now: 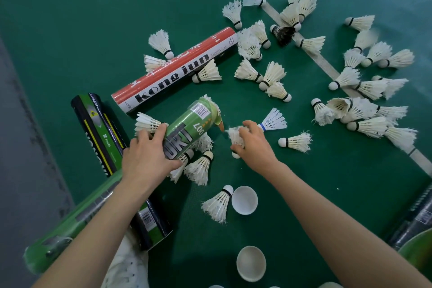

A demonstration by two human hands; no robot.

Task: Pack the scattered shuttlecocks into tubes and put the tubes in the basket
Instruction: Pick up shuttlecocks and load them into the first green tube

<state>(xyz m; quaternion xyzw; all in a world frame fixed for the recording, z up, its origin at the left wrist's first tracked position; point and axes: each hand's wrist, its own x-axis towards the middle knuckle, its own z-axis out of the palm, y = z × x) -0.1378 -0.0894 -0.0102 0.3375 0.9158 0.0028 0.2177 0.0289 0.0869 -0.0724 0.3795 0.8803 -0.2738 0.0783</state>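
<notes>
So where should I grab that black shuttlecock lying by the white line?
Probably pinch the black shuttlecock by its round cork, coming from the left: it lies on its side with the cork pointing left, and the flared feathers crush easily.

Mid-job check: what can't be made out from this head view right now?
1. How full the green tube in the left hand is: head view, its mouth points away from the camera.
2. The shuttlecock in the right hand: head view, fingers cover most of it.
3. A green rim, bottom right corner: cut by the frame edge; basket or not, unclear.
4. The dark tube, right edge: blurred, cut off, label unreadable.
</notes>
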